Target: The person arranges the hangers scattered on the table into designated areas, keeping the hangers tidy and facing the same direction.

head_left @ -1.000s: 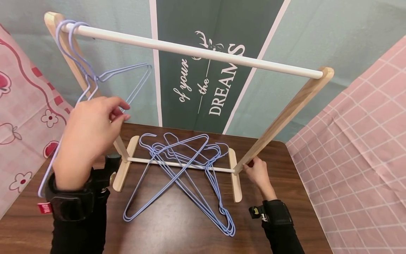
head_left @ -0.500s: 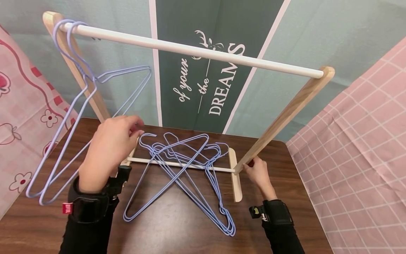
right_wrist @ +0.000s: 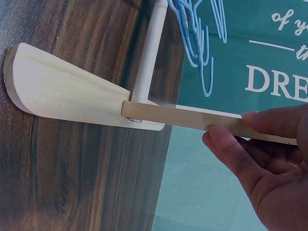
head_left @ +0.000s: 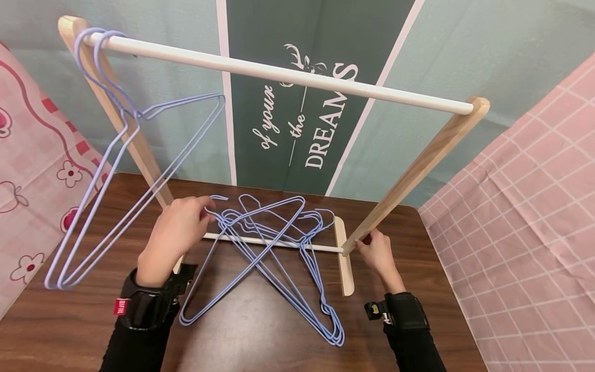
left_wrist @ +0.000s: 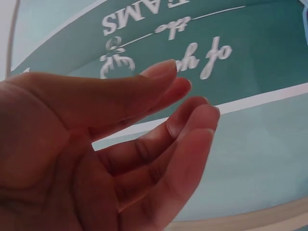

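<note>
My left hand [head_left: 175, 231] is beside the hook end of the pile of blue wire hangers [head_left: 260, 263] on the table. In the left wrist view its fingers [left_wrist: 192, 154] are loosely bent, with a gap to the thumb and nothing between them. Whether it touches a hook cannot be told in the head view. My right hand [head_left: 377, 253] pinches the lower part of the right wooden upright [head_left: 413, 175] of the clothes rack; the right wrist view shows thumb and fingers on either side of this upright [right_wrist: 192, 117]. Two blue hangers [head_left: 125, 150] hang at the left end of the white rail [head_left: 279, 73].
The rack's right foot [head_left: 344, 258] and lower white bar [head_left: 321, 248] stand on the brown table [head_left: 395, 336]. Some hangers lie over the bar. A green printed cloth [head_left: 288, 129] hangs behind, pink cloths [head_left: 520, 222] at both sides.
My left hand has moved down and right, from the hanging hangers to the pile's hook end. Those two hangers have swung slightly. My right hand has stayed put on the upright.
</note>
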A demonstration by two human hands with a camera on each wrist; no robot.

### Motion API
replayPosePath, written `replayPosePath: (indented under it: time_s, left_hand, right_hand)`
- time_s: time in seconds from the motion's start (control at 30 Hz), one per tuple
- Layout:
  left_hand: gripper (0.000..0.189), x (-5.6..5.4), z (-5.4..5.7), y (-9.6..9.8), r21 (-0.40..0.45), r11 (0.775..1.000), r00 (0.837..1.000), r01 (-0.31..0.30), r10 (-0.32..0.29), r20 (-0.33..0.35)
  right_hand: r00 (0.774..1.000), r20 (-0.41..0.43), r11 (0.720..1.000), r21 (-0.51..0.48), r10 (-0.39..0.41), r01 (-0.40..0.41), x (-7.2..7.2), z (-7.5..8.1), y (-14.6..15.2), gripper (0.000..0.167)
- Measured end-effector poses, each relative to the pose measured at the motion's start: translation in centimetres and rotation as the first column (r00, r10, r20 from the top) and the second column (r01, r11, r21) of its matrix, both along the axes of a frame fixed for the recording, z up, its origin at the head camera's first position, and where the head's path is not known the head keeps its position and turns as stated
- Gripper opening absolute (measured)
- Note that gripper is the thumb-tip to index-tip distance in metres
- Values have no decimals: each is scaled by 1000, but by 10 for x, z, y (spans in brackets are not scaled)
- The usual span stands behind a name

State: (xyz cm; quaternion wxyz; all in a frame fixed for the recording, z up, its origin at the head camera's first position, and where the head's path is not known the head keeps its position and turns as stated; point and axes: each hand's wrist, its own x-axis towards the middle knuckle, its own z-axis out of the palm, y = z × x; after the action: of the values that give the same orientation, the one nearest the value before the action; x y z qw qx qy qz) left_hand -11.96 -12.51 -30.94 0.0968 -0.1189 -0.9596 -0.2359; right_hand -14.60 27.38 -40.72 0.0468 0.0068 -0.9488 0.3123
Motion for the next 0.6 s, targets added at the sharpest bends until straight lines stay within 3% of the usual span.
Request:
replayPosePath:
  time_s: [0.33,0.6]
  left_hand:
    - [9,-9,-28,-5,45,998,984,-33,25,174]
    - [10,-19,-53,-8,54,998,972,-24,11,237]
  right_hand:
    - [1000,-7,1000,1,0,0,0,0,-1,26]
    - [1000,1,1000,-6,-11,11,1,0,-1,26]
